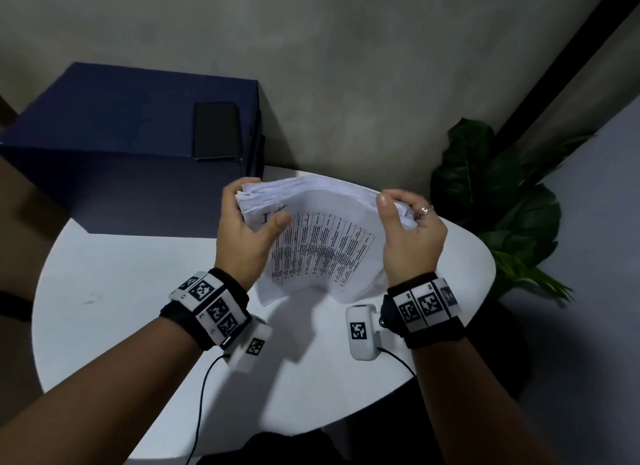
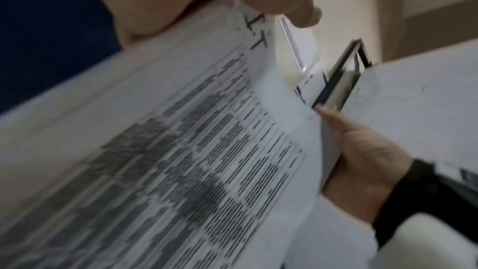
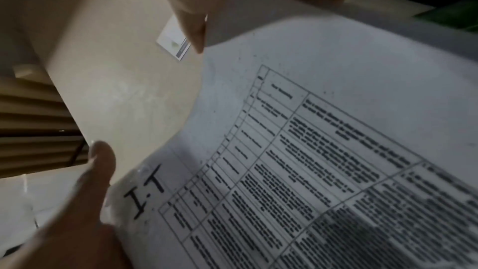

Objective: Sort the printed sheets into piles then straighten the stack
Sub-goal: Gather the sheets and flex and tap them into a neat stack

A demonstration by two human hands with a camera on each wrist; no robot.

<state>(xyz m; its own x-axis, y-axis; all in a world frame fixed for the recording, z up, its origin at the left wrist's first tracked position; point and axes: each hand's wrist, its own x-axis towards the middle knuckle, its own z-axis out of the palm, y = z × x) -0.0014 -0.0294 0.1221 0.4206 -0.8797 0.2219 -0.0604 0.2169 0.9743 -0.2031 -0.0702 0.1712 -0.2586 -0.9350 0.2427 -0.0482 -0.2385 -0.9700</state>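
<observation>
A thick stack of printed sheets [image 1: 322, 242] stands on edge above the round white table [image 1: 138, 291], its facing page a table of text marked "I.T" [image 3: 145, 191]. My left hand [image 1: 249, 229] grips the stack's left side, thumb on the front page and fingers curled over the top corner. My right hand [image 1: 405, 232] grips the right side, thumb at the upper edge and fingers wrapped behind. The stack bows outward in the middle, and its top edges are fanned and uneven. The left wrist view shows the printed page [image 2: 207, 150] close up, blurred, with my right hand [image 2: 362, 161] at its far edge.
A dark blue box [image 1: 131, 145] stands at the table's back left with a black phone [image 1: 216, 132] on top. A green potted plant [image 1: 502, 201] sits right of the table against the wall. Cables hang from both wrist cameras over the near table edge.
</observation>
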